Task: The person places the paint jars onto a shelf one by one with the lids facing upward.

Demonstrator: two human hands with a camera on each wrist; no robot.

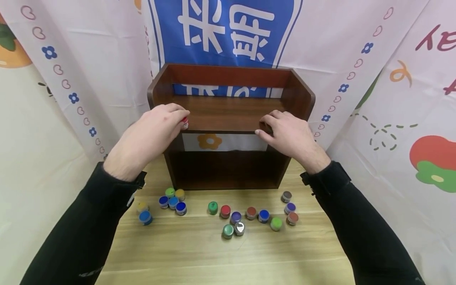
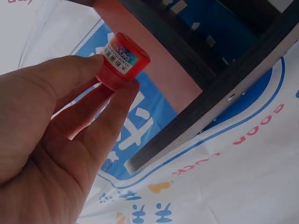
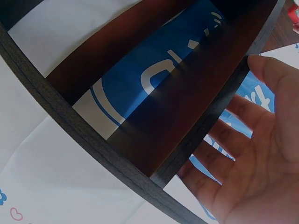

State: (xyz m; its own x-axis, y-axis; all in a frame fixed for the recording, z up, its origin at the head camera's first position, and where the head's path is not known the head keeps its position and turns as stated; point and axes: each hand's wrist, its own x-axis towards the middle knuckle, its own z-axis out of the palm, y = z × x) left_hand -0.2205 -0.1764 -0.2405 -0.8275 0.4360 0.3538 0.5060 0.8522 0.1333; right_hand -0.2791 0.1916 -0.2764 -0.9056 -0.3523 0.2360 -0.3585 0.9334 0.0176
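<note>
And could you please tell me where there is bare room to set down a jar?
The upper shelf has bare room between the left hand and the right hand. The table is bare in front of the silver jar, between the black sleeves. It is crowded around the blue jars clustered at left and just behind the silver jar.

The place looks like a small booth. Printed cloth [image 1: 97,51] hangs behind and beside a wood-grain tabletop [image 1: 228,261].
</note>
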